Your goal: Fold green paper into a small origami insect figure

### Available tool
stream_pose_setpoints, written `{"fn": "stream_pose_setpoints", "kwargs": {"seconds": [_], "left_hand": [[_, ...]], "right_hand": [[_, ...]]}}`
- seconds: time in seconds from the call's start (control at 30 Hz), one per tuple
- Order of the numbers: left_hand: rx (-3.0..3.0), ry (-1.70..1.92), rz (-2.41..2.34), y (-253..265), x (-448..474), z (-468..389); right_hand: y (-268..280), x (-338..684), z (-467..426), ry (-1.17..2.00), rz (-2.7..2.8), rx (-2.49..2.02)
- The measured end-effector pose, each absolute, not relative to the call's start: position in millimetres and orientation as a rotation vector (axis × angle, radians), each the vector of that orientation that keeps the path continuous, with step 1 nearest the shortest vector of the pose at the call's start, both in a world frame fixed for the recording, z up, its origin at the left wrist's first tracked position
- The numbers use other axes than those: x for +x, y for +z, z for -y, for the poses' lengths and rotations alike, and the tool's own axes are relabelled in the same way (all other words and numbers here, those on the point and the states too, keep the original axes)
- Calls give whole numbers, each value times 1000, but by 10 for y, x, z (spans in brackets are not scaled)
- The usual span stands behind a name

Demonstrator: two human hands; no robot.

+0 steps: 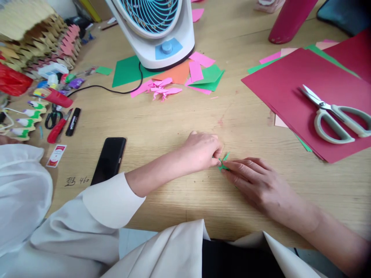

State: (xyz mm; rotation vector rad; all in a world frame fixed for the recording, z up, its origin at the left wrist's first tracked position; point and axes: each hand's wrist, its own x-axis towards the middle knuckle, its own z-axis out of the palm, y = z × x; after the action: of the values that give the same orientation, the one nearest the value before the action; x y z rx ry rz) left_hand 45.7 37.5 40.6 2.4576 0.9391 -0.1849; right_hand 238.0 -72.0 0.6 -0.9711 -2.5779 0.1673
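Note:
A small green folded paper piece (223, 163) with thin pointed ends is between my two hands, low over the wooden table (162, 119). My left hand (199, 150) is closed, pinching its left side between thumb and fingers. On its right side, the fingertips of my right hand (257, 179) press together on the paper, the other fingers lying close alongside. My fingers hide much of the piece. Farther back on the table lie pink folded paper figures (164, 89), beside pink and green paper scraps (207, 75).
A white fan (165, 50) stands at the back, its black cable (113, 91) running left. Scissors (333, 110) rest on red paper sheets (292, 85) at right. Leftward are a phone (109, 158), a red-handled knife (59, 127), a black marker (73, 121) and a person's white sleeve (23, 185).

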Motion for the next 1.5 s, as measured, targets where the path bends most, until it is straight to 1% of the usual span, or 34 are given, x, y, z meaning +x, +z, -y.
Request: {"fn": "stream_pose_setpoints", "kwargs": {"seconds": [0.23, 0.37, 0.6, 0.73, 0.83, 1.23, 1.5], "left_hand": [[2609, -37, -905, 368, 380, -175], [2809, 23, -812, 310, 326, -117], [3126, 371, -717, 126, 230, 2], [3182, 562, -705, 58, 191, 69], [3165, 640, -710, 28, 176, 89], [3126, 630, -627, 1, 125, 92], [3066, 455, -647, 66, 61, 190]], "right_hand": [[-16, 2384, 723, 129, 2587, -968], [-11, 2384, 721, 132, 2582, -968], [1, 2377, 723, 171, 2574, -979], [-32, 2383, 729, 185, 2563, -985], [-40, 2387, 730, 196, 2567, -977], [-33, 2383, 725, 184, 2549, -987], [-33, 2388, 729, 202, 2565, -999]]}}
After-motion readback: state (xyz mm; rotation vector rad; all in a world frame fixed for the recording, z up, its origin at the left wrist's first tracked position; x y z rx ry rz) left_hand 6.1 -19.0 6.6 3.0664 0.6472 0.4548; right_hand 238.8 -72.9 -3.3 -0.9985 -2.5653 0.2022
